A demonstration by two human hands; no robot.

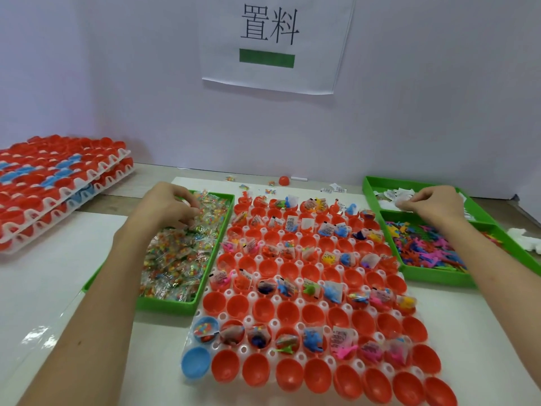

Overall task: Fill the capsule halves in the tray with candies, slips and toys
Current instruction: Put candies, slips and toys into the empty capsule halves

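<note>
A white tray [325,306] in front of me holds rows of red capsule halves [265,307] and one blue half [195,362]; alternate rows hold candy packets, paper slips and small toys. My left hand [167,205] reaches into the green bin of candy packets [183,253] on the left, fingers curled around packets there. My right hand [433,202] is over the green bin of white paper slips [389,197] at the right, fingertips pinching slips. A green bin of colourful plastic toys [424,247] sits just below that.
Stacked trays of closed red and blue capsules [52,183] lie at the far left. A loose red capsule [283,180], stray candy packets and slips lie behind the tray near the white back wall. More white slips [527,238] lie at the right edge.
</note>
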